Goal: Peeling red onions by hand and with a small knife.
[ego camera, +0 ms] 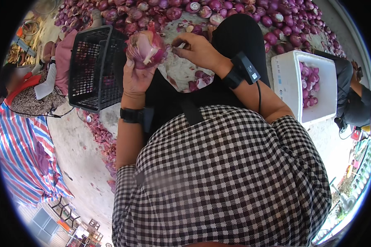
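My left hand (138,77) holds up a large red onion (146,51) with loose, partly torn papery skin. To its right, apart from the onion, is my right hand (201,51), its thumb and fingers bent toward it. Something dark shows between those fingers, too small to make out. Between my legs, onion pieces and peelings (201,81) lie on the concrete floor (179,69). A broad heap of red onions (204,7) spreads in front of me, some with pale cut ends.
A black plastic crate (106,69) stands at my left, partly behind my knee. On my right, a white foam box (286,86) holds peeled onions (309,85). People sit on both sides. Striped tarpaulin (24,154) and scattered onion skins (103,139) lie to the left.
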